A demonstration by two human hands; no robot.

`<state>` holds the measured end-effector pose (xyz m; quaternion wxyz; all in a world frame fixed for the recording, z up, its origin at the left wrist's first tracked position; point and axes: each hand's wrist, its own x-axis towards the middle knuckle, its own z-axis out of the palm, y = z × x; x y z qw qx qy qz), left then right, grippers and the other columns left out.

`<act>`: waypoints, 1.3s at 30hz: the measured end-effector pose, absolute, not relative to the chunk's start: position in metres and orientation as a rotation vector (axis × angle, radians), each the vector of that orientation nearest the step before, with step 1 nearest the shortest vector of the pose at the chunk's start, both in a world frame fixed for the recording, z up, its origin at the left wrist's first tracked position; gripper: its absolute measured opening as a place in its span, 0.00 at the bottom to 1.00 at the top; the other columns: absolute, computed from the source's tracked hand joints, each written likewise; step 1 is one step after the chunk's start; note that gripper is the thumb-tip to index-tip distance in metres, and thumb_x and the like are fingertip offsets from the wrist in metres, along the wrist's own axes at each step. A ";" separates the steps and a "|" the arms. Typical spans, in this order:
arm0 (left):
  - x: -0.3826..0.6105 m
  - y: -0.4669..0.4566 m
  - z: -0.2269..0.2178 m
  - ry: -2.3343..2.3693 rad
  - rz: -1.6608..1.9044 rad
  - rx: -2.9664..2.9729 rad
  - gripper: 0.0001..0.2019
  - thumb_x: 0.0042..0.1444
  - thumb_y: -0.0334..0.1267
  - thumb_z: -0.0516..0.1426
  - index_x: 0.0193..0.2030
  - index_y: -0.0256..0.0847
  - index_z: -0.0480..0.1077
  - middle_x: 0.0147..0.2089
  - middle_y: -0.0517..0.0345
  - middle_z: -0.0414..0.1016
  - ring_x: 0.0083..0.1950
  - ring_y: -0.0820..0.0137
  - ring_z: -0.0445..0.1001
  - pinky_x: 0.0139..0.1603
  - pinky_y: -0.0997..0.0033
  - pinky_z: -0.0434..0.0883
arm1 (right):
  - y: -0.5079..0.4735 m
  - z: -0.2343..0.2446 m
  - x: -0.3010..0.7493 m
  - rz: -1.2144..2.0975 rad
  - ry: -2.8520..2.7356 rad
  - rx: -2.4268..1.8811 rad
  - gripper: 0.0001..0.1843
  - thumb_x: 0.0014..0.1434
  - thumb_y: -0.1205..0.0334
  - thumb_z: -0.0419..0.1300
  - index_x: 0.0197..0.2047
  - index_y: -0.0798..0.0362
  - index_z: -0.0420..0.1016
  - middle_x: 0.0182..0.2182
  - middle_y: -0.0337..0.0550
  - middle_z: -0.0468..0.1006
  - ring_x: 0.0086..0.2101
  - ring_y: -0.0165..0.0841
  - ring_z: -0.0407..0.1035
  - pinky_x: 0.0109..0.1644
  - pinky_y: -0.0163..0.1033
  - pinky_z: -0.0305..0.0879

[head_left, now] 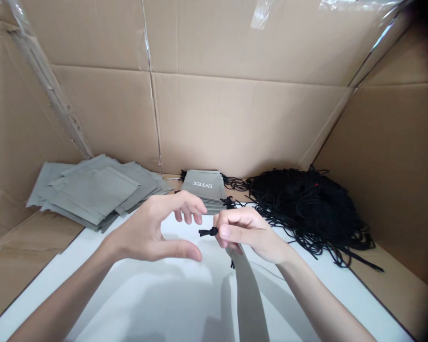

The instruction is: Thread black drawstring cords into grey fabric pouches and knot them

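Observation:
My right hand (248, 232) is closed, with thumb and fingers pinched at the top of a grey drawstring bag (248, 289). The bag hangs down edge-on below the hand, over the white surface. A black cord knot (209, 232) with short loose ends sticks out to the left of the pinch. Another black cord end (232, 264) shows beside the bag under the fingers. My left hand (167, 228) is open just left of the knot, its thumb and curled fingers apart around air. It does not touch the knot or the bag.
At the back left lies a heap of flat grey bags (96, 192). A neat stack of grey bags printed INTEX (203, 185) with black cords stands at the back middle. Back right is a pile of black cords (303, 204). Cardboard walls (242, 109) enclose the white tabletop (157, 294).

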<state>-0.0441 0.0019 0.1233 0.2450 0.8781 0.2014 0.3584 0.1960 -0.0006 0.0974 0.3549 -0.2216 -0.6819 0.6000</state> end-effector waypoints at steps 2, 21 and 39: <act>-0.038 -0.002 0.121 0.573 0.977 2.530 0.21 0.52 0.49 0.68 0.47 0.43 0.69 0.38 0.62 0.77 0.36 0.73 0.73 0.39 0.75 0.69 | -0.001 0.095 0.195 1.580 -1.738 -0.572 0.18 0.63 0.56 0.64 0.25 0.57 0.73 0.22 0.36 0.70 0.21 0.23 0.61 0.23 0.30 0.56; -0.010 -0.007 0.102 0.328 1.328 2.629 0.08 0.51 0.25 0.55 0.24 0.40 0.67 0.17 0.68 0.64 0.17 0.79 0.56 0.18 0.78 0.57 | -0.004 0.088 0.182 1.944 -1.518 -0.522 0.15 0.53 0.59 0.68 0.21 0.58 0.74 0.15 0.35 0.71 0.13 0.19 0.54 0.16 0.30 0.43; -0.048 0.021 0.123 0.917 1.159 2.350 0.12 0.64 0.41 0.55 0.31 0.39 0.71 0.25 0.63 0.74 0.25 0.76 0.71 0.28 0.80 0.67 | -0.001 0.109 0.202 1.687 -1.788 -0.683 0.14 0.64 0.51 0.63 0.42 0.55 0.73 0.36 0.38 0.73 0.34 0.26 0.67 0.39 0.31 0.63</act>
